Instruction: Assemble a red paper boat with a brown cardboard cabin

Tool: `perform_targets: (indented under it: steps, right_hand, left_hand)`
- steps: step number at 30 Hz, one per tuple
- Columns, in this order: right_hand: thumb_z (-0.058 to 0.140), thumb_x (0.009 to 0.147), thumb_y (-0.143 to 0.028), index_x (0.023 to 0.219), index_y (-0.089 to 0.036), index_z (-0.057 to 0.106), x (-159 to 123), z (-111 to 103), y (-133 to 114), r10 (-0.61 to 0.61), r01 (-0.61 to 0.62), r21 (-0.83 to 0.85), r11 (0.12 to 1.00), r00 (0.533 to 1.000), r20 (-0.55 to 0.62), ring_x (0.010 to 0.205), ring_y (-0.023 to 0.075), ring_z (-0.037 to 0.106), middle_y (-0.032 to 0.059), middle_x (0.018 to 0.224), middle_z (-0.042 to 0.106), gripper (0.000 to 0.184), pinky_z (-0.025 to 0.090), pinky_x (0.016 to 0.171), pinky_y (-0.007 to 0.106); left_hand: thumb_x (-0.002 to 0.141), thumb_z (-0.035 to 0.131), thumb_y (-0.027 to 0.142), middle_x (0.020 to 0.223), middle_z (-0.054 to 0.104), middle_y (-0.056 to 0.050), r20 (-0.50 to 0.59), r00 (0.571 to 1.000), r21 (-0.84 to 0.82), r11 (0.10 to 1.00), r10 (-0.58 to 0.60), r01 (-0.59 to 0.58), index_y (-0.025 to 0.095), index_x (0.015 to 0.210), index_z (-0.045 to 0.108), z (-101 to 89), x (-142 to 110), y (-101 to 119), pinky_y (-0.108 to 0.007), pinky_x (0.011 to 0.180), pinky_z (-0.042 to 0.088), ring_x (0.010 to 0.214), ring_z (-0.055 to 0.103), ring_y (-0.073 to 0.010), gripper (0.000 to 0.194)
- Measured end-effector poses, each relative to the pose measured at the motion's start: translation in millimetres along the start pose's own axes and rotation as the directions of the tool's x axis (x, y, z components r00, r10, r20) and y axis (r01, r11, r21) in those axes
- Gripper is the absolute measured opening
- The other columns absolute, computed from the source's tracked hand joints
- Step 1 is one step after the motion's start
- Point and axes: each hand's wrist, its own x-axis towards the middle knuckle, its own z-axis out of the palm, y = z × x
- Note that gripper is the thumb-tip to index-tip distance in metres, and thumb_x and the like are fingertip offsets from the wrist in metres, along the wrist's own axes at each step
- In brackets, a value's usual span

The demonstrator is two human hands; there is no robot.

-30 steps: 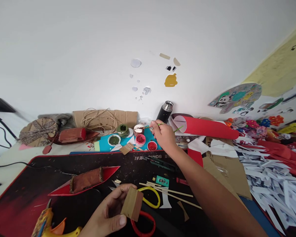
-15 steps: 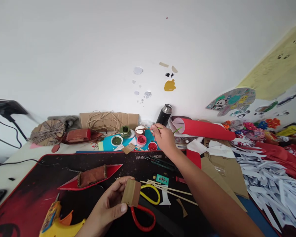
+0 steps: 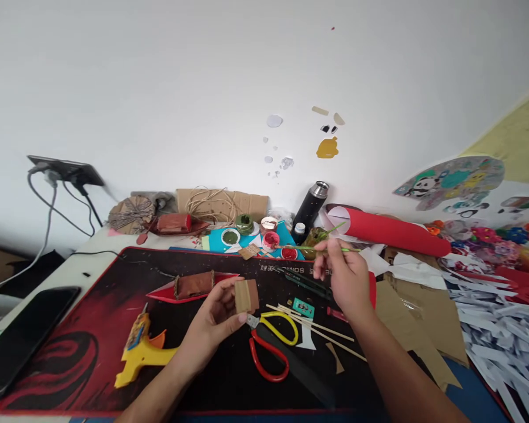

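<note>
My left hand (image 3: 216,320) is closed on a small brown cardboard block (image 3: 246,295), held up above the black and red desk mat (image 3: 70,346). My right hand (image 3: 346,279) pinches a thin green paintbrush (image 3: 350,249) that lies level, its tip pointing left toward the small paint pots (image 3: 271,239). The hand hovers above the mat, near the black flask (image 3: 311,208). Just below the block lie scissors (image 3: 268,341) with yellow and red handles. A red paper boat with a brown cabin (image 3: 193,286) rests on the mat left of the block.
A yellow glue gun (image 3: 141,352) lies on the mat at the front left, a black phone (image 3: 20,338) at the table's left edge. Wooden sticks (image 3: 317,332) lie beside the scissors. A red paper roll (image 3: 388,232), cardboard sheets and heaps of white paper strips (image 3: 498,329) fill the right side.
My right hand has drawn back from the paint pots toward me with the brush. The left hand has raised the block a little. The view has swung left, showing the phone.
</note>
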Motion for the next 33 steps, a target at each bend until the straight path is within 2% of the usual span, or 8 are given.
perform_targets:
  steps: [5, 9, 17, 27, 30, 33]
  right_hand:
    - [0.068, 0.103, -0.067, 0.085, -0.019, 0.073, -41.1, -3.6, -20.1, 0.030, -0.038, 0.102, 0.994, 0.996, 0.079, 0.043, 0.0134, 0.062, -0.0009, 0.057, 0.063, 0.051, 0.046, 0.043, 0.022]
    - [0.067, 0.106, -0.062, 0.084, -0.019, 0.075, -54.9, 4.2, -22.5, -0.047, 0.038, 0.075, 0.996, 0.990, 0.130, 0.045, 0.0122, 0.064, -0.0005, 0.058, 0.064, 0.049, 0.045, 0.044, 0.021]
    - [0.060, 0.111, -0.058, 0.086, -0.019, 0.075, -62.6, 15.2, -22.4, -0.083, 0.074, 0.049, 0.996, 0.975, 0.207, 0.046, 0.0120, 0.064, -0.0010, 0.057, 0.064, 0.048, 0.046, 0.047, 0.021]
    - [0.058, 0.112, -0.058, 0.086, -0.019, 0.074, -67.6, 14.9, -22.6, -0.068, 0.061, 0.037, 0.997, 0.967, 0.244, 0.046, 0.0124, 0.062, -0.0010, 0.057, 0.064, 0.049, 0.045, 0.048, 0.022]
    - [0.058, 0.112, -0.058, 0.084, -0.019, 0.073, -68.6, 12.9, -24.6, -0.049, 0.040, 0.037, 0.999, 0.963, 0.265, 0.046, 0.0127, 0.062, -0.0010, 0.056, 0.064, 0.050, 0.046, 0.048, 0.023]
    - [0.058, 0.111, -0.058, 0.086, -0.019, 0.074, -67.4, 13.0, -25.5, -0.066, 0.060, 0.032, 0.998, 0.970, 0.234, 0.047, 0.0132, 0.063, -0.0007, 0.057, 0.064, 0.049, 0.045, 0.048, 0.023]
  left_hand:
    - [0.082, 0.096, 0.032, 0.130, 0.078, -0.011, 0.028, 1.000, 0.034, 0.999, 0.001, -0.002, 0.029, 0.136, 0.068, -2.2, 0.9, -1.9, -0.038, 0.100, 0.057, 0.119, 0.074, -0.0293, 0.061]
    - [0.083, 0.096, 0.031, 0.129, 0.079, -0.013, 0.049, 0.999, 0.045, 0.999, -0.003, 0.000, 0.027, 0.136, 0.067, -2.3, 1.8, -3.0, -0.039, 0.099, 0.058, 0.117, 0.075, -0.0296, 0.061]
    - [0.083, 0.095, 0.029, 0.133, 0.079, -0.013, 0.071, 0.997, 0.067, 0.997, 0.020, -0.024, 0.026, 0.137, 0.067, -3.0, 1.8, -4.6, -0.039, 0.102, 0.058, 0.120, 0.076, -0.0297, 0.061]
    - [0.082, 0.096, 0.030, 0.133, 0.079, -0.014, 0.066, 0.998, 0.080, 0.996, 0.023, -0.029, 0.027, 0.135, 0.070, -0.9, 1.4, -2.5, -0.044, 0.105, 0.058, 0.123, 0.075, -0.0336, 0.060]
    - [0.082, 0.096, 0.029, 0.134, 0.079, -0.013, 0.067, 0.997, 0.077, 0.997, 0.024, -0.029, 0.028, 0.137, 0.069, -1.2, 1.5, -3.1, -0.044, 0.106, 0.057, 0.121, 0.076, -0.0318, 0.061]
    - [0.083, 0.095, 0.029, 0.133, 0.079, -0.013, 0.072, 0.997, 0.090, 0.995, 0.029, -0.036, 0.027, 0.136, 0.069, -0.9, 1.0, -4.5, -0.042, 0.104, 0.058, 0.120, 0.075, -0.0301, 0.059]
